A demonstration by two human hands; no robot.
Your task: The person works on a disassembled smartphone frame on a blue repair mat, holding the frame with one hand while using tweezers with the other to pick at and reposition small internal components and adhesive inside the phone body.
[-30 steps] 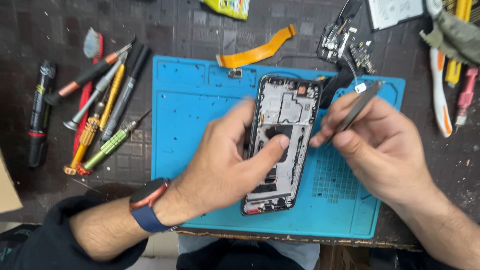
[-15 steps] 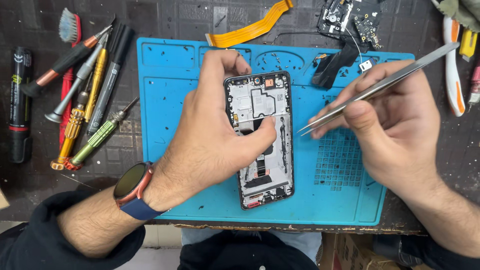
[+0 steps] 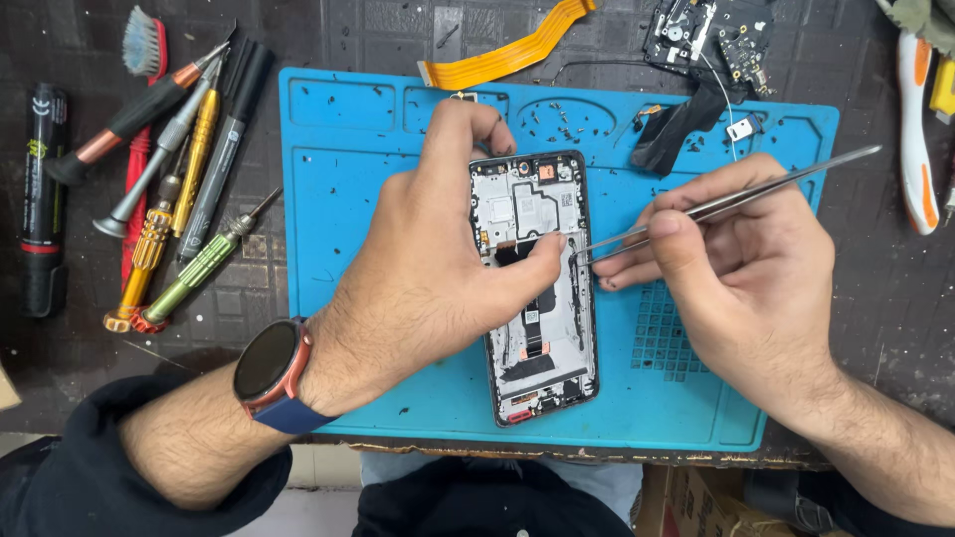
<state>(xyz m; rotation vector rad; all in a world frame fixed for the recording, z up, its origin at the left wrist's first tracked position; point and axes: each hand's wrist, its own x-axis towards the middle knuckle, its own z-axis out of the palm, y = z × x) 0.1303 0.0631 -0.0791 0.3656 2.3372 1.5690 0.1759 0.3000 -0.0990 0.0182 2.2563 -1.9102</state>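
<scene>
While the left hand (image 3: 438, 268) is clamped over the opened phone (image 3: 537, 288), thumb pressed on its middle and fingertips curled over the top edge, the phone lies flat on the blue repair mat (image 3: 338, 199), roughly in the mat's centre with its back off and the boards showing. The right hand (image 3: 736, 268) is pinching a pair of metal tweezers (image 3: 726, 202), and the tips sit right at the phone's right edge, just beside the left thumb.

Labels and packaging, not much here: the black marker-like tube (image 3: 43, 199) at the far left has a small yellowish label near the top and a red band lower down. A bit of brown cardboard box (image 3: 696, 497) pokes out under the table edge at the bottom right.

The mat's shallow tray pockets along its top edge hold tiny dark screws and specks, and a folded black strip (image 3: 676, 129) lies across the top right pocket with a small white part (image 3: 739, 128) just beside it.

Off the mat: a bunch of screwdrivers (image 3: 179, 199) and a red-handled brush (image 3: 144, 50) to the left, an orange flex cable (image 3: 507, 55) above, a loose circuit board (image 3: 711, 35) top right, and a white and orange tool (image 3: 913, 139) at the far right. There's a round watch (image 3: 271, 363) with a blue strap on the left wrist.
</scene>
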